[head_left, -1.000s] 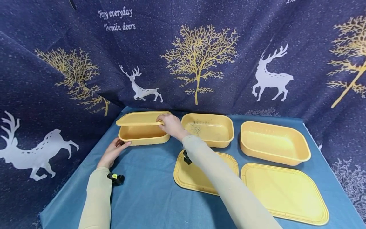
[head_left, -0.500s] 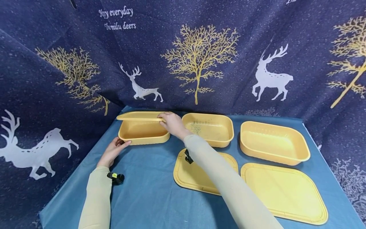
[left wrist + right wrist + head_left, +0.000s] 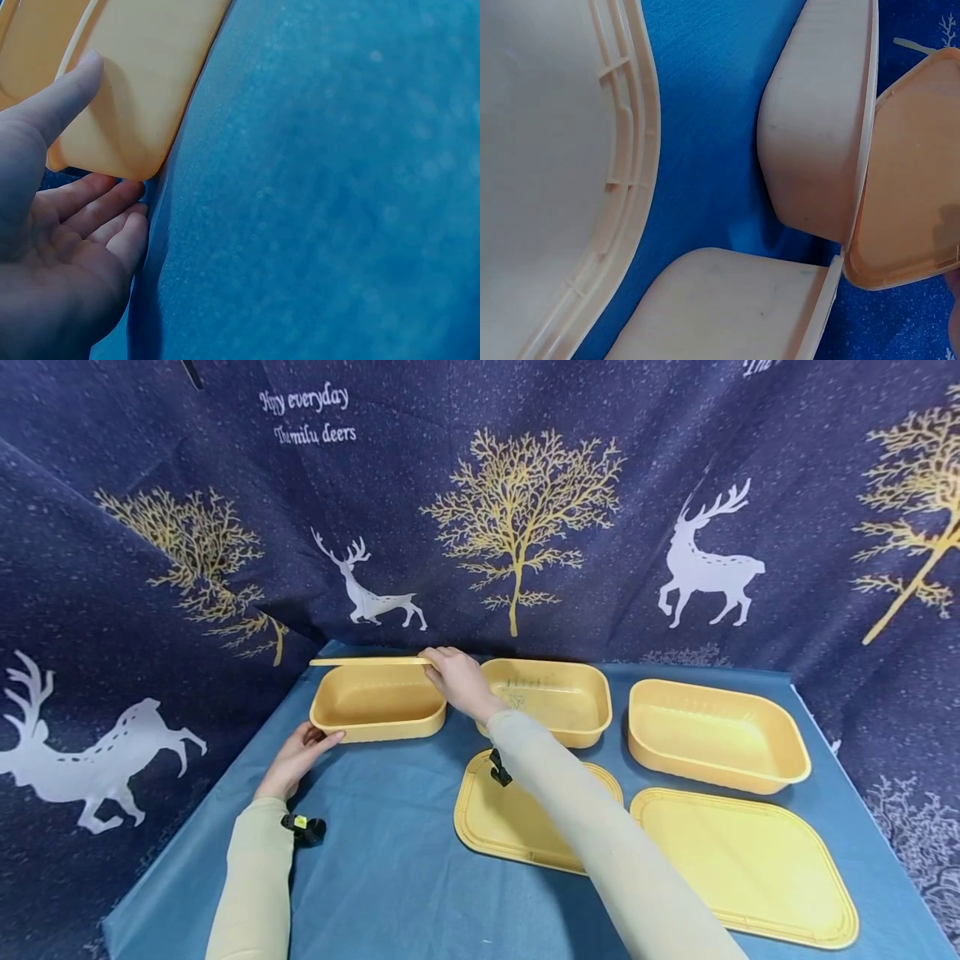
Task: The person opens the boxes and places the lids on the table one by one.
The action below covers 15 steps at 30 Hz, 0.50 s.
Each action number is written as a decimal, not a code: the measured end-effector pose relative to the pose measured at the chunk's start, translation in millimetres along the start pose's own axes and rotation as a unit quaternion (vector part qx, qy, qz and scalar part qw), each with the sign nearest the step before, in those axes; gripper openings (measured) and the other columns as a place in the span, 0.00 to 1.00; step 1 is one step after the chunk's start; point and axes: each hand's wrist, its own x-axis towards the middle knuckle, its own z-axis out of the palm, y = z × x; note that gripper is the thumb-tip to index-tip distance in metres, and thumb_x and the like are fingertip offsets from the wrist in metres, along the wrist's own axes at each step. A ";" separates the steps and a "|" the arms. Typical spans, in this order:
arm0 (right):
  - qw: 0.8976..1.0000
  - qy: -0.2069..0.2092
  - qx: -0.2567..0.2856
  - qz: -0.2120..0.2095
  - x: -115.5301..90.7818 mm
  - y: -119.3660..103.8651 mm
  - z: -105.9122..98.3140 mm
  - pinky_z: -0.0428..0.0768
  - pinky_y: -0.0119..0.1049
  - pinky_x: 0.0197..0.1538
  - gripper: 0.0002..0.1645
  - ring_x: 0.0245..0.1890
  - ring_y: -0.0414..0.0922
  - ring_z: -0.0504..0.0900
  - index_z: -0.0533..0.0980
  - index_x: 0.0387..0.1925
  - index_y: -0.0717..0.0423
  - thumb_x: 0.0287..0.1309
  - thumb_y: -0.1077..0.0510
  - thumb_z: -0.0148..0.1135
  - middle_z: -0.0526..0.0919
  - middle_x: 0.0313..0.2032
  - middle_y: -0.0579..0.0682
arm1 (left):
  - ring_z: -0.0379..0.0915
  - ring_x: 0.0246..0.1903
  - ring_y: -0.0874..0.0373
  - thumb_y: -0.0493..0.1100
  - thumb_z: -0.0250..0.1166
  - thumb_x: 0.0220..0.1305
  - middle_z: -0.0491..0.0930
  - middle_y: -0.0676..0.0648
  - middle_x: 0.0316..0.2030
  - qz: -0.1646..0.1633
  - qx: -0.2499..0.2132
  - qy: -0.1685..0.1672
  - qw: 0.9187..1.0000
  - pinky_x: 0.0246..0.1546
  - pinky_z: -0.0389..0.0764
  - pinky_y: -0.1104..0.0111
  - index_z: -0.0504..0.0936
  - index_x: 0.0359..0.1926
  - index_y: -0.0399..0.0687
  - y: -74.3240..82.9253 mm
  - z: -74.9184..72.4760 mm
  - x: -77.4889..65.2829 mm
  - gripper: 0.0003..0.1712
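Observation:
At the back left of the table sits a yellow rectangular food container [image 3: 378,732]. My left hand [image 3: 295,760] holds its front left corner, thumb on the front wall and fingers at the side; the left wrist view shows that thumb [image 3: 84,79] lying along the wall [image 3: 142,112]. Above the container's back rim, a matching yellow lid [image 3: 367,662] is seen edge-on in the head view. My right hand [image 3: 461,683] pinches this lid by its right end. In the right wrist view the lid [image 3: 911,172] shows tilted, with only a bit of the hand at the edge.
Two more yellow containers without lids stand to the right, one in the middle [image 3: 558,737] and one further right [image 3: 716,760]. In front of them lie two yellow lids, a middle one [image 3: 487,818] partly under the right forearm and a right one [image 3: 750,860]. A dark patterned cloth [image 3: 570,602] hangs behind.
The held lid has tilted up from lying over the container to edge-on at its back rim, exposing the inside. My right hand has moved slightly back and right; the left hand stays.

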 end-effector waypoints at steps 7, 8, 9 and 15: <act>1.000 0.002 -0.001 -0.004 -1.4 3.1 -3.7 0.80 0.42 0.52 0.13 0.48 0.50 0.83 0.79 0.55 0.56 0.76 0.57 0.54 0.86 0.46 0.52 | 0.49 0.75 0.40 0.65 0.68 0.63 0.51 0.33 0.76 -0.013 0.008 0.001 1.000 0.73 0.53 0.47 0.47 0.79 0.37 2.2 0.4 -1.6 0.60; 1.000 0.003 0.001 -0.004 -1.5 3.7 -4.2 0.80 0.42 0.53 0.14 0.48 0.50 0.82 0.79 0.55 0.56 0.76 0.57 0.54 0.86 0.47 0.52 | 0.48 0.75 0.40 0.65 0.68 0.63 0.51 0.33 0.76 -0.014 0.009 0.001 1.000 0.73 0.53 0.47 0.46 0.79 0.36 2.5 0.6 -1.7 0.60; 1.000 0.005 0.002 -0.004 -1.5 4.3 -4.6 0.80 0.42 0.53 0.14 0.48 0.50 0.82 0.79 0.55 0.56 0.76 0.57 0.53 0.86 0.47 0.52 | 0.49 0.75 0.40 0.65 0.68 0.63 0.51 0.33 0.76 -0.013 0.009 0.002 1.000 0.73 0.53 0.47 0.47 0.79 0.36 2.5 0.7 -1.6 0.60; 1.000 0.023 0.004 -0.006 -1.9 6.9 -8.6 0.79 0.42 0.54 0.14 0.49 0.50 0.82 0.79 0.55 0.57 0.76 0.58 0.54 0.86 0.47 0.53 | 0.50 0.74 0.39 0.66 0.67 0.63 0.52 0.32 0.75 -0.016 0.016 0.002 1.000 0.73 0.54 0.47 0.48 0.78 0.36 3.4 1.4 -0.3 0.60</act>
